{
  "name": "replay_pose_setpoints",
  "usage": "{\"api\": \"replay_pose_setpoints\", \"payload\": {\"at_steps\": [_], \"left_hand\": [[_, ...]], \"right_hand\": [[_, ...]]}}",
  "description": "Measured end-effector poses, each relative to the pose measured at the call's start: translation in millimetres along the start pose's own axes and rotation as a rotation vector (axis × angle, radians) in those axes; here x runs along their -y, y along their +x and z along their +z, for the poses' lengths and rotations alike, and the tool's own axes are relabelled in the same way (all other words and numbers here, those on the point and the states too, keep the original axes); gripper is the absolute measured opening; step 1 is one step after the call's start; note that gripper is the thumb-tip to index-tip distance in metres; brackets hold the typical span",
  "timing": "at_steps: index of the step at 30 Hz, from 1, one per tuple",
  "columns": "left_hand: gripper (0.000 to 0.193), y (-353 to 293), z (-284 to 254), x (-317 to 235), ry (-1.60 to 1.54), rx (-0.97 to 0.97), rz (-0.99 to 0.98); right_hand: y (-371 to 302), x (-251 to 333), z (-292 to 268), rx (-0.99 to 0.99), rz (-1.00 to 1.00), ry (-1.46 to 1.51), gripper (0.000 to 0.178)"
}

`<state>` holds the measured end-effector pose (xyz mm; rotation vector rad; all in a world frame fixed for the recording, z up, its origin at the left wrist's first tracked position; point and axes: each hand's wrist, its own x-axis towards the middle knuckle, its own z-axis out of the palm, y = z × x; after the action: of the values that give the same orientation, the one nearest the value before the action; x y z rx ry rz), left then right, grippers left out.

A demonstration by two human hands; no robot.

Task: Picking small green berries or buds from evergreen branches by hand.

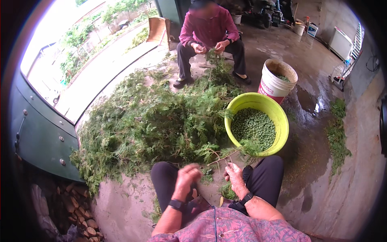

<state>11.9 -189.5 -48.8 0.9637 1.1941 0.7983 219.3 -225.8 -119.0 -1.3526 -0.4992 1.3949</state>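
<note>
My right hand (236, 178) is closed on the thin woody stem of a conifer branch (221, 158). The branch's green sprigs reach toward a yellow-green plastic tub (283, 121), partly over its near rim. Many small round green cones or berries (254, 127) lie in the tub. To the left of the branch, my left hand (188, 177) is raised over my left knee; motion smears its fingers, so I cannot tell whether they hold anything. A large heap of cut conifer branches (157, 121) spreads on the floor beyond my knees.
Across the heap a seated person (209, 32) in a purple-pink shirt handles a sprig. A white and red bucket (278, 76) stands behind the tub. Loose greenery (338, 137) lies along the right wall. Split firewood (80, 209) is stacked at lower left, below a green metal door (44, 129).
</note>
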Motion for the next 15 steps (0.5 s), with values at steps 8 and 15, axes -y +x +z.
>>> {"api": "replay_pose_setpoints", "payload": {"at_steps": [8, 15], "left_hand": [[0.059, -16.7, -103.4, -214.9, -0.567, -0.369, 1.103], [0.065, 4.7, -94.5, -160.1, -0.551, -0.496, 0.801]], "right_hand": [[2.5, 6.1, -6.4, 0.014, -0.020, 0.013, 0.035], [4.6, 2.2, 1.9, 0.042, -0.031, 0.050, 0.036]]}}
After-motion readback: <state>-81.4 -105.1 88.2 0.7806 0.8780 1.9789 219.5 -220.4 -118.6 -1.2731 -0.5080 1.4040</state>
